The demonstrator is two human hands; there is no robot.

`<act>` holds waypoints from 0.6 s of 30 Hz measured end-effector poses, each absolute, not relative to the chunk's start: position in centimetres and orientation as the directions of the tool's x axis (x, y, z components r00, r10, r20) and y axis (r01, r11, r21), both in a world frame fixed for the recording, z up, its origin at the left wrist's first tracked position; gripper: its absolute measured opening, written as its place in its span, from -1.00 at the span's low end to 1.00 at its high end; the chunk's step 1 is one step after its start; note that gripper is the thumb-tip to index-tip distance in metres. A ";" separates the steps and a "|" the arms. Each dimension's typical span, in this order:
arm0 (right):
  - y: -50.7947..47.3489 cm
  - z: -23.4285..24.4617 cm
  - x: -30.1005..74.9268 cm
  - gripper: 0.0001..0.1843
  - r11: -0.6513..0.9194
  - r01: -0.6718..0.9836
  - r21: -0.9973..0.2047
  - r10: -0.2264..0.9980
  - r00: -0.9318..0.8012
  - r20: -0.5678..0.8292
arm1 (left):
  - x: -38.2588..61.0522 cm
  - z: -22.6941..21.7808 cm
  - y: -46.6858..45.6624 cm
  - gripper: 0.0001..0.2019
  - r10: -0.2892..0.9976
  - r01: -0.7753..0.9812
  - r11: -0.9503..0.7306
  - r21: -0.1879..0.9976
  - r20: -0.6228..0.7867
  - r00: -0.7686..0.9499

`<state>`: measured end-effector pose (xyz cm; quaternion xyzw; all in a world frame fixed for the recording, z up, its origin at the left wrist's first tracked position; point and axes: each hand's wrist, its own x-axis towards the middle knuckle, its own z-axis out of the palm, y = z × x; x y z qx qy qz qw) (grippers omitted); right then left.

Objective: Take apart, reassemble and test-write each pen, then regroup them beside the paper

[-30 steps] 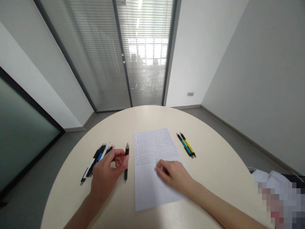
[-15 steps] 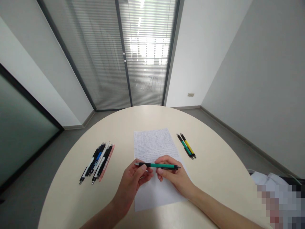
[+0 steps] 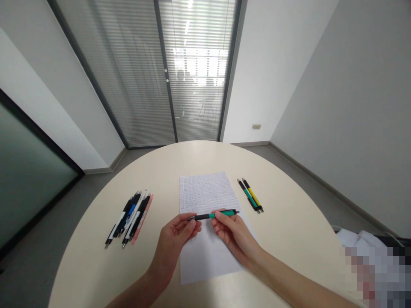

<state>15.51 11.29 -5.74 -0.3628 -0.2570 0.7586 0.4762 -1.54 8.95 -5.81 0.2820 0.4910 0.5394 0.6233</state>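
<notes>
A green and black click pen [image 3: 205,216] is held level above a sheet of paper [image 3: 205,265]. My left hand [image 3: 178,233] pinches its black tip end between thumb and fingers. Around the green barrel, near the clicker end, my right hand [image 3: 236,235] is closed, its thumb on top. Rows of handwriting cover the upper part of the sheet; its lower part is blank. Both hands are over the paper, and they hide some of its middle.
Several pens [image 3: 130,220], black, white, blue and pink, lie bunched on the left of the round table [image 3: 199,158]. A green pen [image 3: 247,194] and a yellow pen [image 3: 253,196] lie side by side right of the paper. White cloth [image 3: 359,239] shows beyond the table's right edge.
The pen has turned in my hands, and its clicker end has risen slightly. My right fingers have shifted, with the thumb now over the green barrel.
</notes>
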 end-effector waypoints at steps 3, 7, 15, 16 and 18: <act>11.3 -5.7 15.5 -0.71 -0.416 -0.531 -0.738 0.908 -0.287 -0.305 | -1.5 -5.8 8.9 -0.55 0.942 -0.397 0.279 0.874 -0.330 -0.065; 11.2 -5.6 15.4 -0.70 -0.420 -0.523 -0.741 0.905 -0.301 -0.300 | -1.5 -5.9 8.9 -0.57 0.939 -0.395 0.296 0.870 -0.342 -0.049; 11.2 -5.6 15.5 -0.68 -0.419 -0.512 -0.750 0.904 -0.309 -0.294 | -1.6 -5.8 9.0 -0.60 0.947 -0.282 0.300 0.911 -0.320 -0.030; 11.2 -5.6 15.5 -0.69 -0.421 -0.511 -0.749 0.902 -0.320 -0.289 | -1.6 -5.8 9.0 -0.60 0.953 -0.253 0.286 0.924 -0.302 -0.025; 11.1 -5.6 15.6 -0.70 -0.430 -0.494 -0.756 0.894 -0.351 -0.279 | -1.5 -5.9 8.8 -0.62 0.968 -0.184 0.243 0.953 -0.250 -0.018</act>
